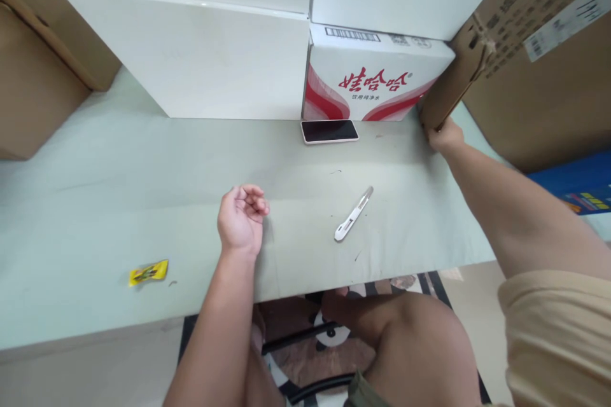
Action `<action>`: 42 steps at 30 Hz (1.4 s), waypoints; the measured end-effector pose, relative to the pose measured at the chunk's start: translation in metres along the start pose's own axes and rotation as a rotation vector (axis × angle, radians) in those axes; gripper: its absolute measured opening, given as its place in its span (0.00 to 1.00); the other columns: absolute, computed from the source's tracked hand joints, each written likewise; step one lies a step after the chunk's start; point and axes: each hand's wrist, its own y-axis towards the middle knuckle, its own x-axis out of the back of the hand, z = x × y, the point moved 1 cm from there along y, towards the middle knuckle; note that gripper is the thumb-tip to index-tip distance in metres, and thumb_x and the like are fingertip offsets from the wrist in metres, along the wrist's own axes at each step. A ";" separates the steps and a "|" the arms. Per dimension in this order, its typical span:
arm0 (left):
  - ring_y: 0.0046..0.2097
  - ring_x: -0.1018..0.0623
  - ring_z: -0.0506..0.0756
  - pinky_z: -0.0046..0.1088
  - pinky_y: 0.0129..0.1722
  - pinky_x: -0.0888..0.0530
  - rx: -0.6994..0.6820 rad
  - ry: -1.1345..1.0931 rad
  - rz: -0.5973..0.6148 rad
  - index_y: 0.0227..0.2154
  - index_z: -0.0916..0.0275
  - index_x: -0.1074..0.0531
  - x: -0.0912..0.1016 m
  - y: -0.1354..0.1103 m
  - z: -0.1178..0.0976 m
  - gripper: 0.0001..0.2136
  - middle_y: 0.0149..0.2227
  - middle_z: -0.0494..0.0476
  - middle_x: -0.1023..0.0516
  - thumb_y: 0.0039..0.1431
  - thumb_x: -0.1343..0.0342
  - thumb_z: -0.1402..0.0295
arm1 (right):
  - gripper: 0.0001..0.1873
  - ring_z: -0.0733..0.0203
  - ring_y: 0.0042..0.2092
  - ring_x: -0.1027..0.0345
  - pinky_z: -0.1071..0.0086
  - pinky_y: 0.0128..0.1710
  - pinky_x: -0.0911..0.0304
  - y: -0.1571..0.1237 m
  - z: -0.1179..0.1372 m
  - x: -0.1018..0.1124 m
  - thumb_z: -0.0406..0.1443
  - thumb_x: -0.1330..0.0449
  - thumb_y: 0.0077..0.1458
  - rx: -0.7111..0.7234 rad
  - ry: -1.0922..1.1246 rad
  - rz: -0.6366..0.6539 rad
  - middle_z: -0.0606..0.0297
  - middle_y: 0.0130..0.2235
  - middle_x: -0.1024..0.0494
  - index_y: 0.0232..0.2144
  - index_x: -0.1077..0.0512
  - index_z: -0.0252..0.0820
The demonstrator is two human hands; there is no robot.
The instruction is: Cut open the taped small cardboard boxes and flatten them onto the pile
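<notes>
My right hand (447,135) is stretched out to the far right, its fingers closed around the lower end of a narrow brown cardboard box (449,92). The fingertips are partly hidden behind the cardboard. My left hand (242,216) rests palm up over the middle of the table, fingers loosely curled and a little apart, holding nothing. To its right lies a white utility knife (353,215), slanting up and right. A yellow wrapped candy (149,273) lies to the left, near the table's front edge.
A phone (329,131) lies before a white and red carton (372,79). White panels (205,57) stand along the back. Large brown boxes stand at the left (38,70) and right (534,76), with a blue package (573,181) below the right one. A pale green cloth (119,197) covers the table.
</notes>
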 end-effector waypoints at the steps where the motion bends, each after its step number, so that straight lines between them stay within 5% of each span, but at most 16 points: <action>1: 0.18 0.35 0.48 0.21 0.19 0.36 -0.002 0.000 0.003 0.14 0.63 0.29 0.000 0.000 0.000 0.18 0.16 0.54 0.34 0.57 0.54 0.65 | 0.29 0.55 0.48 0.30 0.64 0.40 0.45 -0.003 -0.002 0.000 0.35 0.48 0.65 -0.013 -0.003 0.016 0.36 0.55 0.26 0.64 0.41 0.24; 4: 0.18 0.35 0.47 0.21 0.19 0.36 -0.005 0.015 0.016 0.16 0.63 0.28 0.003 0.001 -0.002 0.17 0.16 0.54 0.35 0.55 0.52 0.63 | 0.31 0.56 0.49 0.31 0.65 0.41 0.44 -0.012 -0.009 0.006 0.35 0.46 0.65 -0.066 -0.016 0.063 0.40 0.57 0.27 0.67 0.44 0.29; 8: 0.18 0.34 0.47 0.22 0.19 0.36 -0.027 -0.006 0.035 0.16 0.63 0.29 0.013 0.000 -0.007 0.16 0.16 0.52 0.35 0.55 0.51 0.62 | 0.34 0.48 0.53 0.31 0.59 0.44 0.44 -0.030 -0.009 0.025 0.35 0.43 0.61 -0.055 -0.099 0.141 0.31 0.56 0.28 0.66 0.42 0.26; 14: 0.18 0.34 0.46 0.21 0.19 0.37 -0.139 -0.065 0.067 0.19 0.61 0.31 0.030 -0.006 -0.016 0.16 0.16 0.49 0.33 0.59 0.43 0.59 | 0.24 0.44 0.58 0.32 0.55 0.53 0.40 -0.093 0.035 0.044 0.34 0.45 0.62 0.215 -0.141 0.198 0.40 0.61 0.28 0.59 0.30 0.34; 18: 0.17 0.35 0.45 0.21 0.18 0.40 -0.227 -0.034 0.089 0.17 0.62 0.31 0.037 -0.016 -0.024 0.21 0.15 0.48 0.35 0.57 0.36 0.54 | 0.19 0.53 0.49 0.25 0.58 0.55 0.34 -0.194 0.050 0.033 0.36 0.44 0.61 0.467 -0.079 0.240 0.56 0.55 0.22 0.53 0.26 0.43; 20: 0.17 0.36 0.44 0.21 0.17 0.40 -0.248 -0.006 0.106 0.16 0.62 0.32 0.041 -0.021 -0.027 0.22 0.14 0.48 0.36 0.56 0.35 0.53 | 0.16 0.52 0.46 0.24 0.59 0.49 0.29 -0.261 0.044 0.024 0.38 0.45 0.60 0.692 0.120 0.289 0.57 0.50 0.19 0.48 0.24 0.43; 23: 0.17 0.36 0.45 0.21 0.18 0.39 -0.238 -0.005 0.105 0.17 0.61 0.31 0.049 -0.031 -0.030 0.23 0.15 0.48 0.36 0.59 0.38 0.50 | 0.13 0.56 0.41 0.23 0.62 0.44 0.28 -0.366 0.031 0.006 0.41 0.47 0.64 0.864 0.274 0.503 0.59 0.41 0.17 0.40 0.23 0.45; 26: 0.18 0.35 0.46 0.22 0.18 0.39 -0.212 -0.024 0.128 0.18 0.61 0.29 0.058 -0.044 -0.030 0.25 0.16 0.49 0.35 0.64 0.45 0.47 | 0.23 0.57 0.42 0.23 0.62 0.47 0.30 -0.463 0.031 -0.024 0.38 0.58 0.70 1.017 0.180 0.820 0.55 0.41 0.17 0.42 0.23 0.42; 30: 0.18 0.33 0.47 0.23 0.20 0.39 -0.209 -0.003 0.176 0.20 0.63 0.28 0.070 -0.064 -0.028 0.32 0.17 0.52 0.34 0.70 0.60 0.45 | 0.12 0.60 0.45 0.24 0.70 0.48 0.33 -0.552 0.037 -0.069 0.42 0.45 0.65 1.308 0.182 1.121 0.65 0.42 0.17 0.41 0.22 0.48; 36: 0.19 0.36 0.47 0.27 0.21 0.43 -0.221 0.205 0.143 0.23 0.66 0.29 0.086 -0.079 -0.019 0.34 0.17 0.53 0.34 0.74 0.68 0.50 | 0.09 0.59 0.46 0.25 0.69 0.42 0.34 -0.580 0.011 -0.097 0.45 0.39 0.62 1.464 0.121 1.305 0.69 0.42 0.17 0.39 0.21 0.50; 40: 0.18 0.37 0.47 0.27 0.20 0.44 -0.198 0.284 0.110 0.22 0.65 0.30 0.089 -0.090 -0.006 0.34 0.15 0.52 0.35 0.74 0.71 0.50 | 0.26 0.54 0.60 0.31 0.64 0.55 0.36 -0.586 0.001 -0.097 0.45 0.38 0.61 1.453 0.172 1.261 0.57 0.59 0.25 0.59 0.31 0.44; 42: 0.18 0.36 0.47 0.27 0.20 0.42 -0.198 0.296 0.108 0.21 0.63 0.30 0.088 -0.099 0.002 0.33 0.16 0.52 0.34 0.73 0.68 0.48 | 0.29 0.52 0.61 0.32 0.62 0.57 0.37 -0.594 0.003 -0.097 0.43 0.38 0.61 1.419 0.186 1.229 0.52 0.60 0.26 0.61 0.34 0.39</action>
